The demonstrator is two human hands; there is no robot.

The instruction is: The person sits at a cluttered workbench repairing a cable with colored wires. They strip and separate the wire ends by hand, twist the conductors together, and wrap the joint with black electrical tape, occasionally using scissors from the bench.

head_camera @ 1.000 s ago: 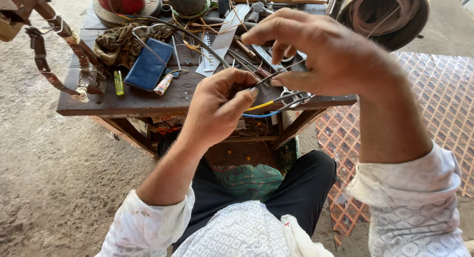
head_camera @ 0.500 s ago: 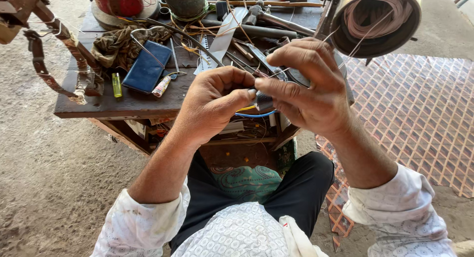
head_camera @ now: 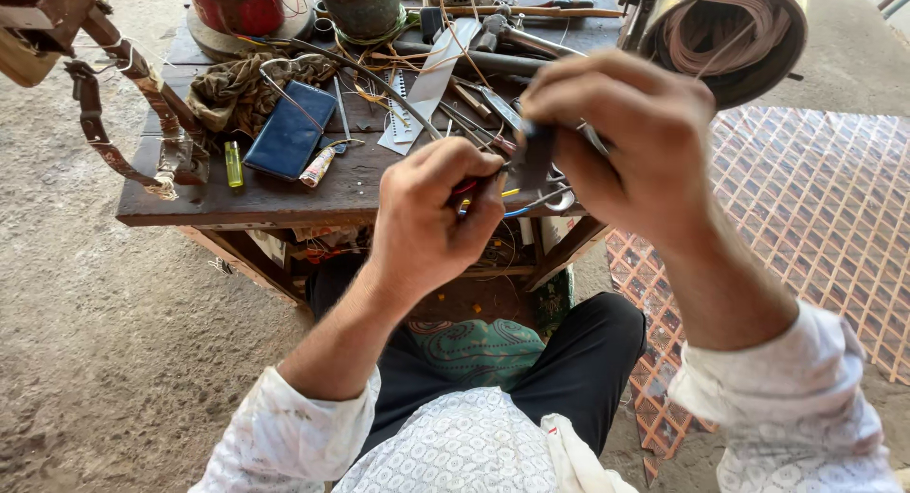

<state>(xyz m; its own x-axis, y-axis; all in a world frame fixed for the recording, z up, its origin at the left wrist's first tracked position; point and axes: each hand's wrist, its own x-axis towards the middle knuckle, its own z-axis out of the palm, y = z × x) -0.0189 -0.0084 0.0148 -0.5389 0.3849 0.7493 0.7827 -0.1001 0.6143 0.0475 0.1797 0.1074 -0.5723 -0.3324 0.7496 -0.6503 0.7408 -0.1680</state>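
My left hand (head_camera: 436, 218) is raised in front of me with its fingers pinched on thin coloured wires (head_camera: 517, 209), red, yellow and blue. My right hand (head_camera: 621, 137) is close beside it, fingers closed on a small dark metal tool (head_camera: 538, 156) whose tip meets the wires. Both hands hover above the front edge of a low dark wooden workbench (head_camera: 284, 194). What exactly lies between the fingertips is partly hidden by the fingers.
On the bench lie a blue wallet-like case (head_camera: 289, 130), a yellow-green lighter (head_camera: 233, 163), a crumpled cloth (head_camera: 237, 90), a red pot (head_camera: 242, 5), a dark tin (head_camera: 365, 8) and several metal tools. A big tin (head_camera: 735, 33) with coiled wire sits right. A lattice mat (head_camera: 815, 199) covers the floor.
Both hands have risen closer to the camera and come together. My right hand drew in from over the bench toward my left hand.
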